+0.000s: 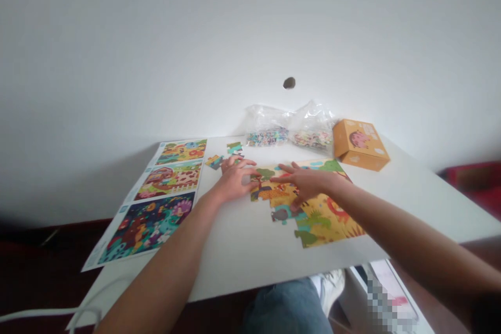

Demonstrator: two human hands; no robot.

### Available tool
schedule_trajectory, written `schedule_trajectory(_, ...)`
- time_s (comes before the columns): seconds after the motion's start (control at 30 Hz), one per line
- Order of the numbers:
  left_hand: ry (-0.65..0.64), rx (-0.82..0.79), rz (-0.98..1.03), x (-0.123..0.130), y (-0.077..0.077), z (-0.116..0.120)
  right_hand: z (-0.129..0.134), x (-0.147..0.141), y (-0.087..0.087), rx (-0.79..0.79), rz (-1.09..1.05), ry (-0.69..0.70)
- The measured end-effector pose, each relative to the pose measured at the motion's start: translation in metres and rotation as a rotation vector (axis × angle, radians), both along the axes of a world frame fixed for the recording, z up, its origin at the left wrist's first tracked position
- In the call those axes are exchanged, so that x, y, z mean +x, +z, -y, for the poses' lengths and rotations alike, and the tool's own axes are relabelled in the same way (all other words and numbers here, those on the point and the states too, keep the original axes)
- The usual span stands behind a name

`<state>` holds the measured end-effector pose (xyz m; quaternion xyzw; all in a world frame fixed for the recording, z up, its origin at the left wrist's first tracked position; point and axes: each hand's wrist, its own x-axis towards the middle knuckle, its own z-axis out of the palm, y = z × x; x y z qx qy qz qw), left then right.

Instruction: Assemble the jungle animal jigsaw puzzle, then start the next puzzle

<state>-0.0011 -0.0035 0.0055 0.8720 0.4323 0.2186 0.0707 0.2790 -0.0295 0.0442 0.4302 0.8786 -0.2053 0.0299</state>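
We had the part-built jigsaw (pixel 321 219) flat on the white table (pixel 235 255), under our right hand and just to the right of our left. Our right hand (pixel 301 185) lay open across it, fingers spread toward the left hand, gripping nothing that we could see. Our left hand (pixel 237 180) was half curled, thumb and fingertips at the jigsaw's left edge; whether it pinched a piece there, we could not tell.

We judged the step to be seating that edge. Doing it well called for light, even pressure from the right palm, so the joined rows neither slid nor buckled, while the left fingertips nudged level with the table and pressed down only once tab and socket lined up. The stepped edge nearer us, below the right hand, looked easiest to knock askew, so our forearms needed to clear it.

Loose pieces (pixel 235 148) sat just beyond the left hand, within easy reach, and the picture sheet (pixel 162 180) lay to its left, handy for checking colours.
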Motion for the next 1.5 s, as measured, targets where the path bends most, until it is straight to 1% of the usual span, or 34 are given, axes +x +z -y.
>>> schedule_trajectory(0.07, -0.017, 0.026, -0.002, 0.002, -0.003, -0.003, -0.004, -0.004, 0.003, -0.039, 0.016, 0.002)
schedule_trajectory(0.17, 0.005, 0.048, 0.004, 0.003, -0.008, -0.008, -0.011, -0.014, 0.007, -0.034, 0.013, 0.049)
schedule_trajectory(0.3, -0.004, 0.073, 0.051, 0.000, -0.012, -0.014, -0.015, -0.024, 0.011, -0.063, 0.055, 0.000)
schedule_trajectory(0.5, 0.023, 0.096, 0.103, 0.000, -0.014, -0.018, -0.014, -0.028, 0.022, -0.139, 0.139, -0.029)
schedule_trajectory(0.63, 0.046, 0.120, 0.121, -0.001, -0.016, -0.018, -0.016, -0.032, 0.026, -0.182, 0.137, -0.045)
schedule_trajectory(0.7, 0.077, 0.127, 0.123, -0.002, -0.016, -0.018, -0.017, -0.035, 0.025, -0.189, 0.131, -0.071)
schedule_trajectory(0.8, 0.090, 0.138, 0.110, -0.002, -0.017, -0.016, -0.017, -0.039, 0.020, -0.182, 0.127, -0.096)
schedule_trajectory(0.97, 0.108, 0.140, 0.092, -0.002, -0.013, -0.012, -0.015, -0.039, 0.005, -0.161, 0.065, -0.128)
schedule_trajectory(1.07, 0.146, 0.143, 0.092, -0.002, -0.009, -0.009, -0.015, -0.037, -0.007, -0.101, 0.002, -0.102)
schedule_trajectory(1.17, 0.156, 0.150, 0.088, -0.003, -0.007, -0.008, -0.017, -0.035, -0.015, -0.066, -0.024, -0.080)
schedule_trajectory(1.37, 0.171, 0.158, 0.108, -0.006, -0.007, -0.009, -0.021, -0.039, -0.014, -0.044, -0.024, -0.066)
schedule_trajectory(1.5, 0.176, 0.164, 0.107, -0.005, -0.007, -0.008, -0.012, -0.036, -0.012, 0.001, -0.028, -0.078)
